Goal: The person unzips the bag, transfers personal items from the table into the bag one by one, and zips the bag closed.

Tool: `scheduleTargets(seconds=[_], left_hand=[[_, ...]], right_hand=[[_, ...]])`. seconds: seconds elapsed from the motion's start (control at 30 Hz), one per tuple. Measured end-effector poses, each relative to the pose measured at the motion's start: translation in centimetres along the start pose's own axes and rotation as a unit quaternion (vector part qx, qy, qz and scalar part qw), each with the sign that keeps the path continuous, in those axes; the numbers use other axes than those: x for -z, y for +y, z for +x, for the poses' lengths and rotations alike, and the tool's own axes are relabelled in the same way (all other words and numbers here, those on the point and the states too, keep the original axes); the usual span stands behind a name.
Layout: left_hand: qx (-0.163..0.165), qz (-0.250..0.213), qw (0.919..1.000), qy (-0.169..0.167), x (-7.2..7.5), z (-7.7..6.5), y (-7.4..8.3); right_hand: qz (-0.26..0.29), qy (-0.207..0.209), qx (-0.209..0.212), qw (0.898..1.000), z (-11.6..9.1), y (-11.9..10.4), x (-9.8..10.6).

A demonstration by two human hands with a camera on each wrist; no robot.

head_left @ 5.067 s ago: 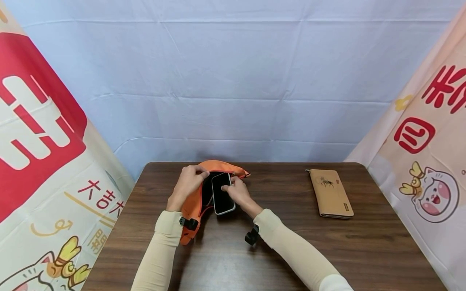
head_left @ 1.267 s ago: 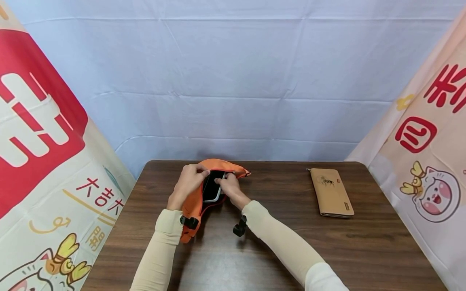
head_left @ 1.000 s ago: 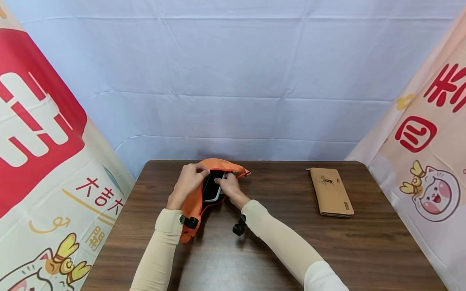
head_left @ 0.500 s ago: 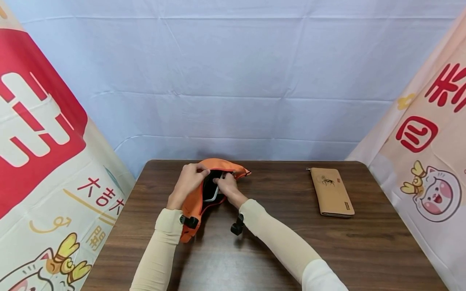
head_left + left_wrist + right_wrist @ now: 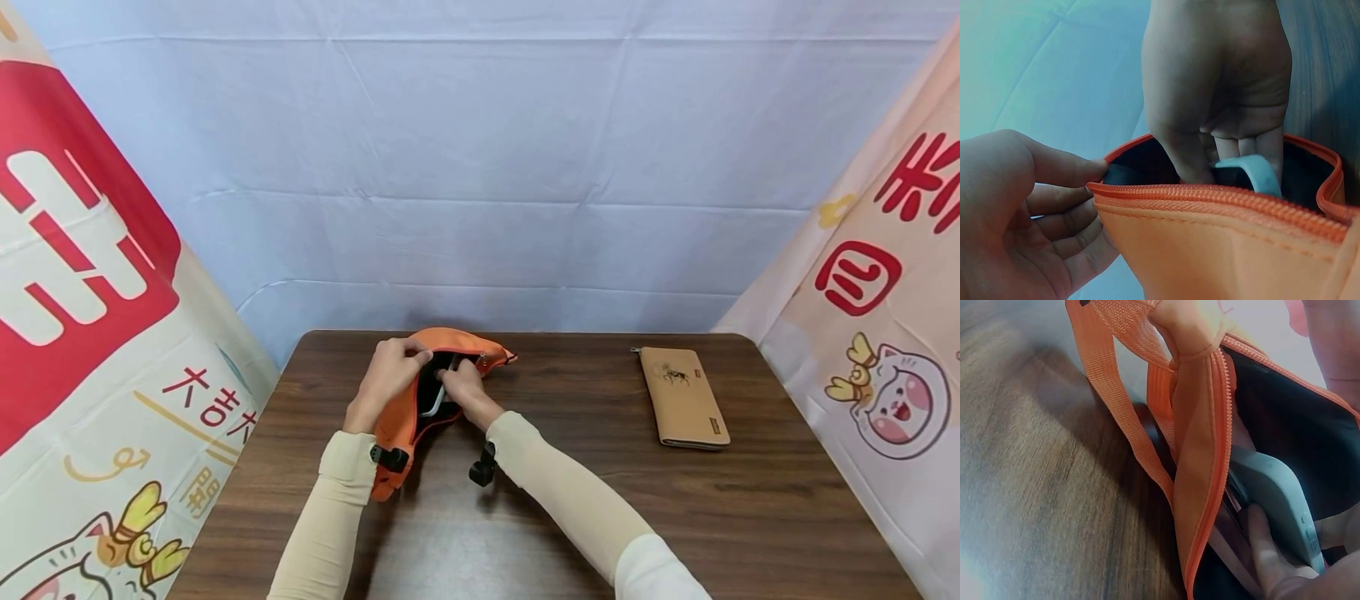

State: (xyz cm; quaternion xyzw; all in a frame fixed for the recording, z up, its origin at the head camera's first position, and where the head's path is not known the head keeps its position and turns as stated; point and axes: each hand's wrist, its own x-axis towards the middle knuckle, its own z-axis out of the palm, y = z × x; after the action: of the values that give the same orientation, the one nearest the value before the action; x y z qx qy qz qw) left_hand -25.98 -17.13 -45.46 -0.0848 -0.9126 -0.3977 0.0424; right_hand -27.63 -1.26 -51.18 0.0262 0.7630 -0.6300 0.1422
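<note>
An orange waist bag (image 5: 395, 423) lies near the table's back edge, its zipped mouth spread and its dark lining showing. At the rim, my left hand (image 5: 384, 379) pinches the zip edge between thumb and fingers. My right hand (image 5: 465, 387) reaches into the mouth and grips a smartphone (image 5: 1279, 490) with a pale frame. Most of the phone sits inside the bag; its top edge and side buttons show in the right wrist view. In the left wrist view, the bag's front panel (image 5: 1210, 244) hides the right fingertips.
A tan long wallet (image 5: 682, 396) with a horse print lies at the right on the brown wooden table (image 5: 570, 483). An orange strap (image 5: 1125, 425) hangs beside the bag. A pale cloth backdrop (image 5: 480, 167) stands behind the table.
My right hand has carried the phone from above the bag's mouth down into it, moving left and deeper. Less of the phone shows now. My left hand has kept its hold on the rim.
</note>
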Motion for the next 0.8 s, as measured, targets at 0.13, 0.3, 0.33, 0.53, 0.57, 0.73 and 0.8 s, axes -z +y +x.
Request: scheduleTargets(seconds=[0.13, 0.3, 0.33, 0.53, 0.57, 0.73, 0.8], left_hand=[[0.000, -0.002, 1.0000, -0.003, 0.01, -0.04, -0.01], [-0.003, -0.005, 1.0000, -0.003, 0.04, -0.07, -0.04], [-0.003, -0.005, 1.0000, -0.003, 0.03, -0.09, -0.06], [0.000, -0.006, 1.0000, -0.001, -0.04, -0.15, -0.10], [-0.001, -0.006, 1.0000, -0.001, -0.05, -0.15, -0.12], [-0.002, -0.007, 1.0000, -0.001, -0.06, -0.15, -0.20], [-0.002, -0.009, 1.0000, -0.002, -0.05, -0.13, -0.18]], right_hand=[[-0.008, -0.006, -0.002, 1.000, -0.02, 0.08, -0.28], [-0.019, -0.004, -0.008, 1.000, -0.01, 0.00, -0.52], [-0.021, -0.004, -0.009, 1.000, -0.02, -0.02, -0.55], [-0.024, -0.008, -0.009, 1.000, 0.07, 0.04, -0.70], [-0.025, -0.010, -0.008, 1.000, 0.11, 0.08, -0.73], [-0.030, -0.014, -0.002, 0.999, 0.36, 0.20, -0.92], [-0.031, -0.014, 0.000, 0.999, 0.42, 0.22, -0.98]])
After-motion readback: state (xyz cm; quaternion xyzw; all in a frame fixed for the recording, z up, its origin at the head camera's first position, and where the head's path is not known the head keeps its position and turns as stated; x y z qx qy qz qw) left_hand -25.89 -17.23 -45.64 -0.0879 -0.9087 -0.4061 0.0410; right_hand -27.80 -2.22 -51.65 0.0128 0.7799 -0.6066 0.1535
